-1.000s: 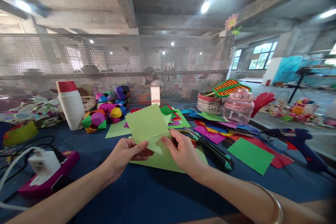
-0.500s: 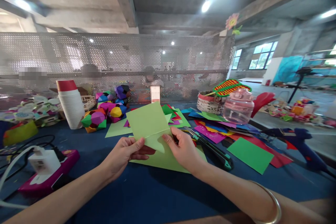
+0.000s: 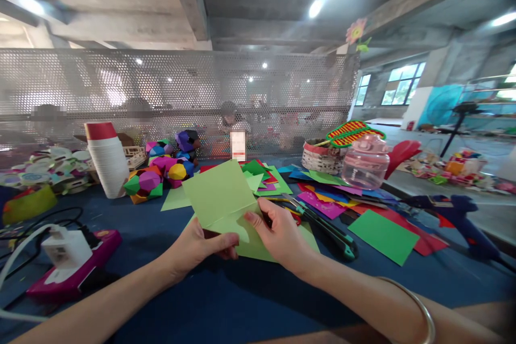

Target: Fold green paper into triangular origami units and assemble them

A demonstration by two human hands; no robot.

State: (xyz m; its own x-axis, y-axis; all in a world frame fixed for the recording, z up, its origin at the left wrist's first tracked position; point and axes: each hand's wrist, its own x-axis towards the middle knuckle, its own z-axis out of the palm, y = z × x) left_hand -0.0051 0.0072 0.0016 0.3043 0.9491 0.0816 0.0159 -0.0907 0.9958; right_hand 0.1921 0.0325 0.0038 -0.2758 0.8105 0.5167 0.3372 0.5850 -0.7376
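Note:
A light green sheet of paper (image 3: 220, 192) with a crease across its lower part is held up above the blue table. My left hand (image 3: 212, 244) is closed on its lower left edge, thumb in front and fingers behind. On the right side, my right hand (image 3: 280, 231) pinches the paper near the crease, its thumb on the front face. Beneath both hands lies another light green sheet (image 3: 258, 251), partly hidden. Just right of my right hand is a green and black utility knife (image 3: 332, 234).
At right are a green card (image 3: 385, 236), a blue glue gun (image 3: 459, 212) and a pink clear bottle (image 3: 366, 164). Behind sits a woven basket (image 3: 320, 157). Stacked paper cups (image 3: 108, 164), folded paper balls (image 3: 145, 183) and a purple power strip (image 3: 76, 274) stand at left.
The held paper has shifted slightly left and tilted. My left thumb has moved right and lower along the bottom of the paper; my right hand has shifted a little left.

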